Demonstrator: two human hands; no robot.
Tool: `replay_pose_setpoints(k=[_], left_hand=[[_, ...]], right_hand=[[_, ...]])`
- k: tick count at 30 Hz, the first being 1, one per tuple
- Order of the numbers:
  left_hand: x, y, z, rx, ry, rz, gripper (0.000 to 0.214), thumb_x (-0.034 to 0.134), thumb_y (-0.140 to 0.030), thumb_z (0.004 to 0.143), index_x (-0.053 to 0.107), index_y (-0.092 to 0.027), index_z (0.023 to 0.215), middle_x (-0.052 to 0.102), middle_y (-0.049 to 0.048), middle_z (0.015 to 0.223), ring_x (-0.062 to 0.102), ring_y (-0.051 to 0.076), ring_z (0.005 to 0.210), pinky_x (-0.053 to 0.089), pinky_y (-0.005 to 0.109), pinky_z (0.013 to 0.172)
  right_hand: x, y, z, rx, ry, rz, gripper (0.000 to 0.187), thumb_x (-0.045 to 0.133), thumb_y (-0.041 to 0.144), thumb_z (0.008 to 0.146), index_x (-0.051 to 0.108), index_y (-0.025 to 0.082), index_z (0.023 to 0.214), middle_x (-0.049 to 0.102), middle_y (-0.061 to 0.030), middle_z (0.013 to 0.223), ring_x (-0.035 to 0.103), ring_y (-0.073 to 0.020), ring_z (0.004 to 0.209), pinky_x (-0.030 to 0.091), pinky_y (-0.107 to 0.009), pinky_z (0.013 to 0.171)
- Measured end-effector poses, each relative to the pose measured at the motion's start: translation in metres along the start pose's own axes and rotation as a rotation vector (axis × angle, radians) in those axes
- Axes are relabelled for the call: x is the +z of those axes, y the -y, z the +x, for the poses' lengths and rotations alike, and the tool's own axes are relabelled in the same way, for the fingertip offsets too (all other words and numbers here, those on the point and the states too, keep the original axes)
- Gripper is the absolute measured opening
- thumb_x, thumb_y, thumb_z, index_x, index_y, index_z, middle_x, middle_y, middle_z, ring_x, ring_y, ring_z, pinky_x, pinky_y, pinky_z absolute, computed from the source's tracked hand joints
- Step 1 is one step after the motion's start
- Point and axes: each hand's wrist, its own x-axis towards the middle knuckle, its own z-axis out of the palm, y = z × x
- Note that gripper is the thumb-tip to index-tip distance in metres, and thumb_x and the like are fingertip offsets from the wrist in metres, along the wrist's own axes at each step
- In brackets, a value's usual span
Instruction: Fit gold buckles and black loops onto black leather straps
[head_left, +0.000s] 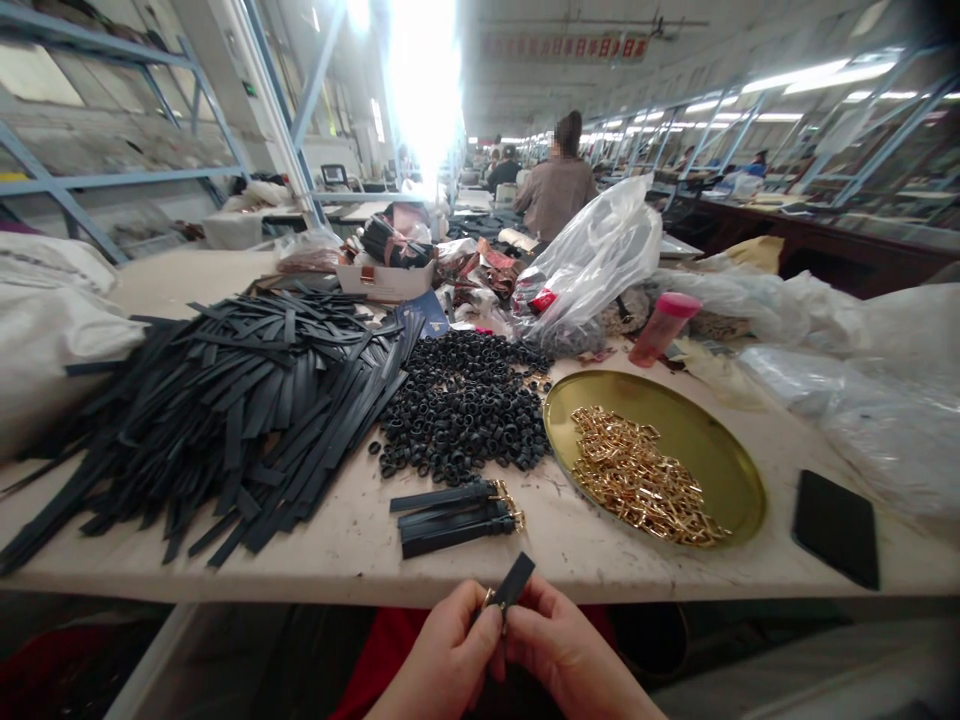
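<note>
Just off the table's front edge, my left hand and my right hand pinch a short black strap. A bit of gold metal, likely a buckle, shows between the fingers at the strap; most of it is hidden. Ahead of my hands lies a small stack of black straps with gold buckles. Behind that spreads a heap of small black loops. Loose black strips are piled to the left. On the right, gold buckles lie heaped on a round gold tray.
A black phone lies at the right. A pink-lidded jar stands behind the tray, near a clear plastic bag. White sacking bulges at the left edge. Farther back a person sits facing away.
</note>
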Motion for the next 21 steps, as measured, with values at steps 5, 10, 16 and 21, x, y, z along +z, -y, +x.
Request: replay_pose_setpoints(k=[5, 10, 16, 21], left_hand=[[0.000, 0.002, -0.003, 0.056, -0.022, 0.038, 0.025, 0.042, -0.041, 0.080, 0.040, -0.019, 0.066, 0.044, -0.0088, 0.044, 0.029, 0.004, 0.033, 0.021, 0.017, 0.035], [-0.003, 0.005, -0.003, 0.064, -0.026, 0.052, 0.026, 0.043, -0.041, 0.080, 0.041, -0.019, 0.064, 0.042, -0.0088, 0.042, 0.031, 0.006, 0.037, 0.024, 0.018, 0.040], [0.001, 0.000, -0.006, 0.061, -0.050, 0.053, 0.029, 0.043, -0.044, 0.078, 0.042, -0.019, 0.063, 0.040, -0.0080, 0.045, 0.034, 0.007, 0.042, 0.026, 0.019, 0.044], [-0.002, -0.007, -0.006, 0.042, -0.090, 0.231, 0.021, 0.042, -0.035, 0.078, 0.039, -0.020, 0.063, 0.045, -0.0052, 0.053, 0.041, 0.010, 0.051, 0.031, 0.021, 0.051]], right_hand=[[0.004, -0.002, -0.003, 0.022, 0.009, 0.051, 0.021, 0.060, 0.005, 0.057, 0.058, 0.016, 0.074, 0.059, 0.0046, 0.058, 0.052, -0.0078, 0.046, 0.040, -0.020, 0.049], [-0.001, -0.008, -0.002, 0.036, -0.006, 0.093, 0.020, 0.054, 0.004, 0.056, 0.056, 0.015, 0.073, 0.058, 0.0046, 0.058, 0.050, -0.0066, 0.046, 0.040, -0.020, 0.050], [-0.014, -0.024, 0.001, -0.209, -0.178, -0.197, 0.015, 0.063, 0.017, 0.062, 0.056, 0.017, 0.076, 0.057, 0.0038, 0.064, 0.050, -0.0098, 0.055, 0.039, -0.021, 0.053], [-0.028, -0.020, 0.006, -0.454, -0.247, -0.701, 0.012, 0.063, 0.025, 0.066, 0.052, 0.019, 0.064, 0.049, 0.0045, 0.060, 0.044, -0.0119, 0.057, 0.035, -0.022, 0.054]])
